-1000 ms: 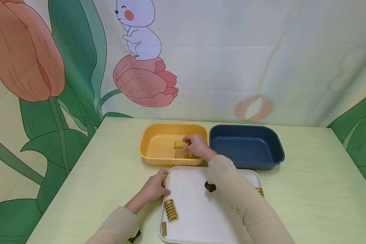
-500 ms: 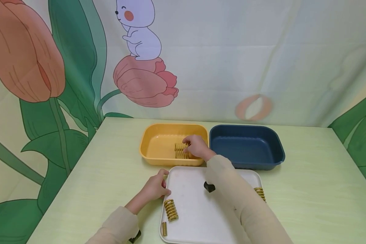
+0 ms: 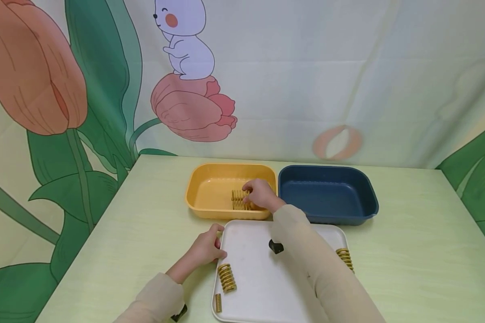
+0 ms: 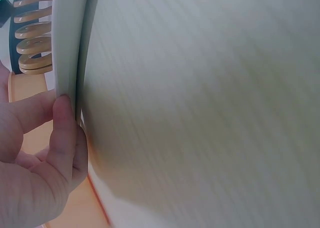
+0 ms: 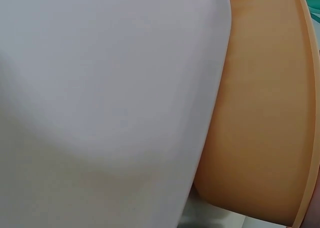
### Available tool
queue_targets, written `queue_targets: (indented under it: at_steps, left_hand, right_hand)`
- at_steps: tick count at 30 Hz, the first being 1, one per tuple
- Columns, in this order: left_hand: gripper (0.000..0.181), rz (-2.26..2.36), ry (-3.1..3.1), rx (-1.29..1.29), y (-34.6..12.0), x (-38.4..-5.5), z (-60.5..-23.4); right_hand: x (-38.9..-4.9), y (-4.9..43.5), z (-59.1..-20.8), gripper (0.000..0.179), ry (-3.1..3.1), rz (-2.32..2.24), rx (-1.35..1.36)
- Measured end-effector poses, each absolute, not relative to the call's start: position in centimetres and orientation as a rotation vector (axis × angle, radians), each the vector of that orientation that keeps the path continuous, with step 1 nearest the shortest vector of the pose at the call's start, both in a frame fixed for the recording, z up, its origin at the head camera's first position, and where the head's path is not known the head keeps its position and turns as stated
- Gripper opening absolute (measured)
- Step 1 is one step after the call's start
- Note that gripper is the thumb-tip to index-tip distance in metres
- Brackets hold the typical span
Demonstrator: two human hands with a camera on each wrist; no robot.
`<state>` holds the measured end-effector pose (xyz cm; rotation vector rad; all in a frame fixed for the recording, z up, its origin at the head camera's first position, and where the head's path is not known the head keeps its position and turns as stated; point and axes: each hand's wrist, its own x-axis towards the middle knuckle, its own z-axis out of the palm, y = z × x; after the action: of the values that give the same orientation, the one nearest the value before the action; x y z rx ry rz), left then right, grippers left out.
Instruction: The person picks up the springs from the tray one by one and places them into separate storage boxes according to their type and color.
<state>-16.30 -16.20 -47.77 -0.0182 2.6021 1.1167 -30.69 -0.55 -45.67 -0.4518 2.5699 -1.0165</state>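
Note:
In the head view, my right hand (image 3: 260,194) reaches into the yellow bin (image 3: 204,211). Its thumb and index finger pinch the right end of a gold coil spring (image 3: 237,195), lying level. A second gold spring (image 3: 240,206) lies just in front of it in the bin. The left hand (image 3: 204,246) grips the left rim of the white tray (image 3: 258,264), thumb inside and fingers outside; the left wrist view shows these fingers (image 4: 62,123) at the rim. A thick gold spring (image 3: 227,278) and a small thin one (image 3: 218,303) lie along the tray's left side.
Beside the yellow bin stands a dark blue bin (image 3: 325,197). Another gold spring (image 3: 345,259) lies at the tray's right edge, partly behind the right sleeve (image 3: 319,260). Both bins stand just behind the tray, before a printed curtain (image 3: 291,89).
The right hand's spring has sunk slightly in the yellow bin and sits close to the other one. My right forearm has shifted a little left; the left hand keeps its hold on the tray.

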Motion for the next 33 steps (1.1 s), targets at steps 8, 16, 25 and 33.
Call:
queue_targets:
  at_steps: [8,16,25,33]
  left_hand:
    - [0.062,1.100,2.607,-0.013,-16.17,-16.36,-47.71]
    - [0.062,1.105,2.605,-0.009,-16.15,-16.39,-47.66]
    - [0.061,1.103,2.615,-0.002,-16.23,-16.43,-47.86]
    - [0.061,1.112,2.608,-0.009,-16.29,-16.35,-47.89]
  right_hand:
    - [-30.51,-0.38,-45.50,0.037,2.539,-1.008,-0.443]
    - [-30.62,-0.34,-45.52,0.039,2.524,-0.999,-0.445]
    - [-30.88,-0.57,-45.90,0.035,2.519,-1.031,-0.410]
    - [-30.92,-0.74,-46.08,0.029,2.502,-1.056,-0.415]
